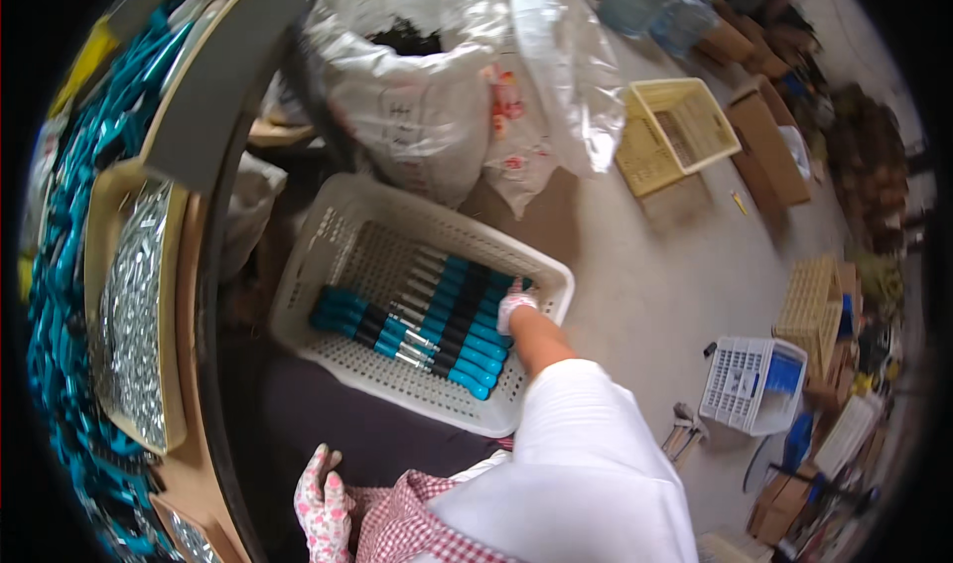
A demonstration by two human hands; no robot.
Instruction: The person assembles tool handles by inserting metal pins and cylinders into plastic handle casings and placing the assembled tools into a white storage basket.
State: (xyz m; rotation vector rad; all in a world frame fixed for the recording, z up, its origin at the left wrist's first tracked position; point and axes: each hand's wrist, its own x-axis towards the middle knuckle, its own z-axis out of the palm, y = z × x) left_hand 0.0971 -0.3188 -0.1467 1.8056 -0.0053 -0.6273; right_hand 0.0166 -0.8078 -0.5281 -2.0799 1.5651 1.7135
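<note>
- Inside the pale plastic basket (429, 411), the teal-and-black tools (483, 346) lie side by side, with more handles (336, 310) turned the other way at the left
- My right hand (516, 310), gloved, reaches to the basket's right end, touching or just above the handle ends; its fingers are partly hidden, so I cannot tell whether they close on one
- My left hand (326, 508), gloved too, is beside my checked cloth (409, 518), fingers a little apart, nothing seen between them
- Each tool looks stiff, fairly light and hardly fragile, I judge, with some weight in the metal shafts (417, 340)
- The smooth teal might slide under glove fabric, so the black band (464, 317) round a handle seems the surer hold
- The bright metal looks slicker, a poorer place for my fingertips
</note>
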